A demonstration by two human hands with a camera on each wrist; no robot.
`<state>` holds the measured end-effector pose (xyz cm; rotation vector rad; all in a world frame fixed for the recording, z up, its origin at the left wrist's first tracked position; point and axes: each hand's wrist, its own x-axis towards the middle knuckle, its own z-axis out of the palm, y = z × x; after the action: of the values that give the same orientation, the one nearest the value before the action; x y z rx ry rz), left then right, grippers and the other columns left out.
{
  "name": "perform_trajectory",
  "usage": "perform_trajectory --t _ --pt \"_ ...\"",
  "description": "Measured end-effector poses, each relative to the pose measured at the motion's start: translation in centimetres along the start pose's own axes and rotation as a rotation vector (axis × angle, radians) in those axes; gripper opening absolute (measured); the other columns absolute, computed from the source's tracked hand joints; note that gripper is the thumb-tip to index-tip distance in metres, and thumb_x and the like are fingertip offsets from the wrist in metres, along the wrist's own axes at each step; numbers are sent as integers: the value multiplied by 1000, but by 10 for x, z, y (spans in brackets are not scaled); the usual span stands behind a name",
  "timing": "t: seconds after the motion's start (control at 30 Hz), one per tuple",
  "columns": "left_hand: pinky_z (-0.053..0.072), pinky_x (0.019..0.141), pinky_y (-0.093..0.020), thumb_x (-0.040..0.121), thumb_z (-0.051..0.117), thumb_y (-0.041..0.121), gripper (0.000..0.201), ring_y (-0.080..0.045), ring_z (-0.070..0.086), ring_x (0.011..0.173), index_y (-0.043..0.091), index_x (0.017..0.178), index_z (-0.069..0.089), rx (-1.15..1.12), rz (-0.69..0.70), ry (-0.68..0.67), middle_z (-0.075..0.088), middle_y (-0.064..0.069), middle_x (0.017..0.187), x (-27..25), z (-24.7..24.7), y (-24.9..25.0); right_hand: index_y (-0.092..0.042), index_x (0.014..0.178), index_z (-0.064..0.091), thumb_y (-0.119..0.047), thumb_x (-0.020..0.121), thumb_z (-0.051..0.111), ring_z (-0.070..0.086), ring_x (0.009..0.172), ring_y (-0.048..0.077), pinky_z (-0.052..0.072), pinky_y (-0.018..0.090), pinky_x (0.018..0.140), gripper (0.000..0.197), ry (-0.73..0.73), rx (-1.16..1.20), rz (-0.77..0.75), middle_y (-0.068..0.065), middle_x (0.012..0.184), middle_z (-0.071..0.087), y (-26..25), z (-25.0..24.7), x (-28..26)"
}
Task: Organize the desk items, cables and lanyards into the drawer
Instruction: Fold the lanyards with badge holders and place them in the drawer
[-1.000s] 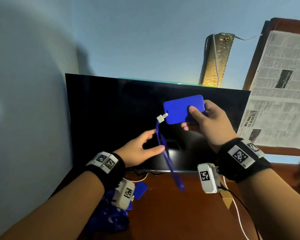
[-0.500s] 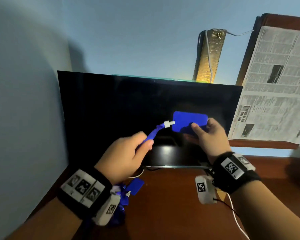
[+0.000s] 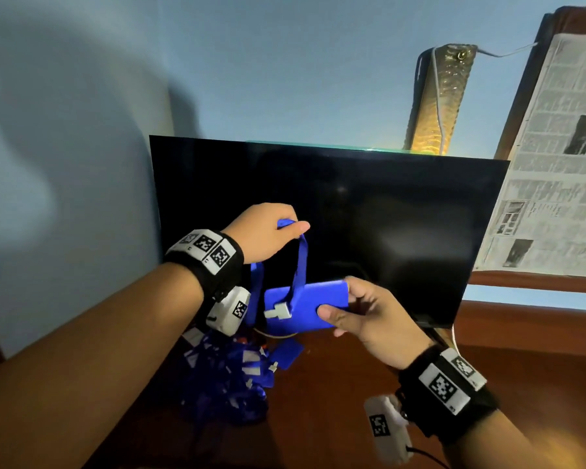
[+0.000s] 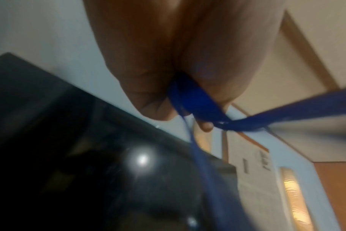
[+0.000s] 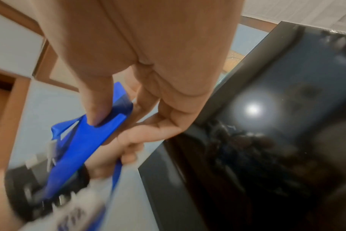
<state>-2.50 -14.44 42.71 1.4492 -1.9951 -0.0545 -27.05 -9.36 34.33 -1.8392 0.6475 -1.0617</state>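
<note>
The right hand (image 3: 372, 319) gripped one end of a blue card holder (image 3: 305, 308), thumb on its face and fingers underneath, and held it level in front of the dark monitor (image 3: 369, 225). The left hand (image 3: 264, 231) was raised above it and pinched the blue strap (image 3: 300, 262), which ran down to a white clip (image 3: 278, 312) on the holder; a second run of strap hung lower beside the left wrist. The left wrist view showed the strap bunched and crossing itself between the fingers (image 4: 148, 100). Below, a tangled pile of more blue lanyards (image 3: 224, 377) lay on the brown bench (image 3: 487, 336), just under the hanging loop. No drawer was in view. The likeliest trouble seemed to be that hanging loop: if it dipped into the pile it could snag another clip or strap, and the whole heap would lift or drag across the bench. The strap might also twist into a knot where it already crossed in the left hand's pinch. The right hand's hold took only the holder's end, so a sharp pull on the strap could tip or slip the holder out. Both hands worked close to the monitor, so a wide swing could knock the screen.
</note>
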Motion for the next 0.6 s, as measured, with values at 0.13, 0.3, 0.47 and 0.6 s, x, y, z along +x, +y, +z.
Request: perform_trajectory --t 0.13,0.3,0.47,0.6 --pt "47 66 -34 97 67 40 32 -14 58 62 25 69 64 -70 -169 -106 67 -1 68 -26 29 -48 5 100 65 -5 89 72 63 71 13 53 26 58 16 100 98 -96 3 85 71 -24 -18 -2" --pt "46 57 -36 102 61 39 36 -14 55 54 22 71 67 -213 -227 -202 62 -3 59 -82 67 -41 -3 102 65 -10 89 70 61 70 20 50 29 58 15 249 236 -143 13 90 69 -38 -37 6" --pt "44 53 -35 106 50 40 37 -10 48 49 21 76 61 -238 -137 -296 61 10 60 -133 85 -1 -7 107 67 -12 93 72 68 87 32 56 41 77 16 482 304 -111 17 104 72 -18 -56 14" --pt "47 57 -31 107 45 44 39 -12 54 58 27 74 53 -67 55 -289 55 9 64 -148 66 40 -2 98 64 -5 93 73 73 85 19 60 36 79 10 592 116 -8 12 93 76 23 -55 8"
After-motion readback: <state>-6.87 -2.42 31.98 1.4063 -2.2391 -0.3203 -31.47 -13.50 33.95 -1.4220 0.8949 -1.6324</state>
